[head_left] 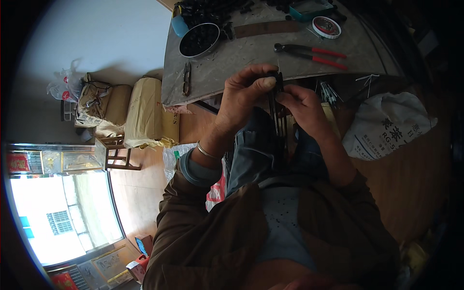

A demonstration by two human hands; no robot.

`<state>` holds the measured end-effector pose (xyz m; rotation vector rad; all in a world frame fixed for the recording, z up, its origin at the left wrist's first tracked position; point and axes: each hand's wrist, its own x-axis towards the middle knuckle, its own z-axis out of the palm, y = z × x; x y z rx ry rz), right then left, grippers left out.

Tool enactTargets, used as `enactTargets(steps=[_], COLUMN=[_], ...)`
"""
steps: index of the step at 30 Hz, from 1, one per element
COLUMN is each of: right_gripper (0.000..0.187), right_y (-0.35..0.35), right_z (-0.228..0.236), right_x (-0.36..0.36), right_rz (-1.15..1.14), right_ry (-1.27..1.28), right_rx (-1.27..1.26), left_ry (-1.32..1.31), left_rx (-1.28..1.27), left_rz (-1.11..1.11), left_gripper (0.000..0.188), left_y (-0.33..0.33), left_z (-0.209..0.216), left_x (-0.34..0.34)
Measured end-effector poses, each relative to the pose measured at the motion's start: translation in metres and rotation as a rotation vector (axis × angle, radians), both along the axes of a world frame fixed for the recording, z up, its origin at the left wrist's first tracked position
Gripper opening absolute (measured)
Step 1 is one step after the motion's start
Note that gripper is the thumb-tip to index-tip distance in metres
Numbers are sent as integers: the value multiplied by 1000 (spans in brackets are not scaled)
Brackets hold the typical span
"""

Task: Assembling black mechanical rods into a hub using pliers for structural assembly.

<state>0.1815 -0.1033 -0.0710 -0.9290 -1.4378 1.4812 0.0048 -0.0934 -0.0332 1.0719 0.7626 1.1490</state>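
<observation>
My left hand [249,87] is closed around the upper end of several thin black rods [277,116], thumb and fingers pinched near a small dark tip. A fine, pale wire-like piece [278,64] sticks up above that tip. Right beside it, my right hand [303,104] grips the same rods a little lower, its fingertips against them. The rods hang down between my knees, and their lower ends are lost in shadow. Just beyond my hands, red-handled pincers [311,54] lie on the grey table [241,55]. Small dark pliers [186,79] rest near its left edge.
At the back stand a bowl of black pieces [199,40], a flat brown strip [267,29], a round white-rimmed dish [326,27] and a green tray [309,9]. Thin metal rods [329,93] and a white sack [389,126] are to the right. Wrapped packages [145,111] and a wooden stool [118,153] stand left.
</observation>
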Motion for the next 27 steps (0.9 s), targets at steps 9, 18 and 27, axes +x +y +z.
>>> enactTargets(steps=[9, 18, 27], right_gripper=[17, 16, 19], right_y=[0, -1, -1], right_z=[5, 6, 10], right_x=[9, -3, -8], right_rz=[184, 15, 0], right_ry=[114, 147, 35], right_rx=[-169, -205, -99], left_ry=[-47, -104, 616], left_rx=[-57, -66, 407], left_rz=[-261, -15, 527], left_gripper=[32, 38, 26], left_y=[-1, -9, -19], left_z=[10, -7, 3], left_x=[-11, 18, 30])
